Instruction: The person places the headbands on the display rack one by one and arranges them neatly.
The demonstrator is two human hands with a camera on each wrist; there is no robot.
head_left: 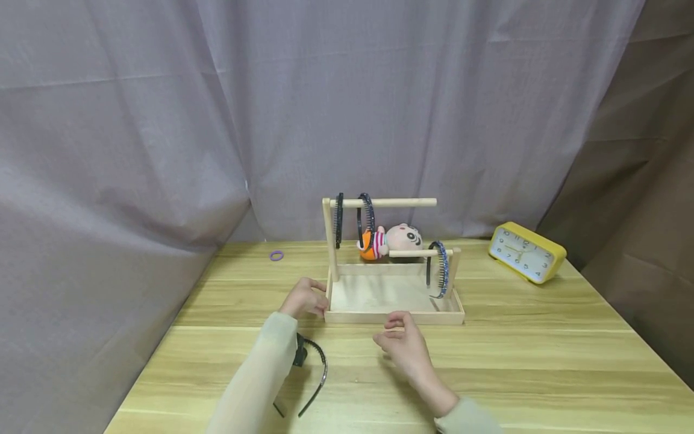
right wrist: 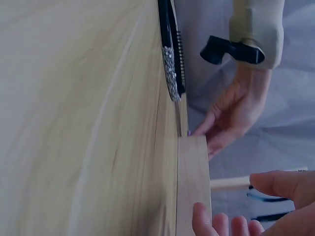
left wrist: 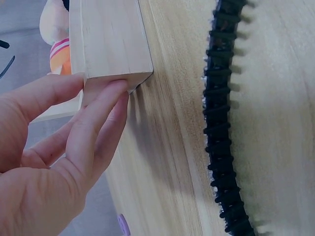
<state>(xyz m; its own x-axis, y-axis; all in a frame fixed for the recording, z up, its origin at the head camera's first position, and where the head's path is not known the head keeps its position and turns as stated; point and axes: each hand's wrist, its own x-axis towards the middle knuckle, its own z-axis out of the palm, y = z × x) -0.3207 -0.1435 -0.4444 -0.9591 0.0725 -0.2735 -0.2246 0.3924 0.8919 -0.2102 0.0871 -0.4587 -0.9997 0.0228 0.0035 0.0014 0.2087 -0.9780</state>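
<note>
My left hand [head_left: 306, 298] grips the left front corner of a wooden rack [head_left: 374, 317], which has a shallow tray base and two bars. In the left wrist view, its fingertips touch the tray's rim and end wall. My right hand [head_left: 405, 346] hovers by the tray's front wall, fingers loosely bent and holding nothing. A black toothed headband [head_left: 338, 220] and a dark one [head_left: 370, 212] hang on the upper bar [head_left: 406, 202]. Another headband with blue sparkles [head_left: 444, 271] hangs on the lower bar [head_left: 417, 254]. On the table, a black headband [head_left: 323, 364] with silver glitter lies beside my left sleeve, which partly hides it.
Behind the rack lies a plush toy [head_left: 403, 237] in orange and stripes. A yellow alarm clock [head_left: 527, 252] stands at the back right. A purple hair tie [head_left: 276, 255] lies at the back left. Grey curtain [head_left: 379, 108] hangs behind the wooden table [head_left: 542, 361].
</note>
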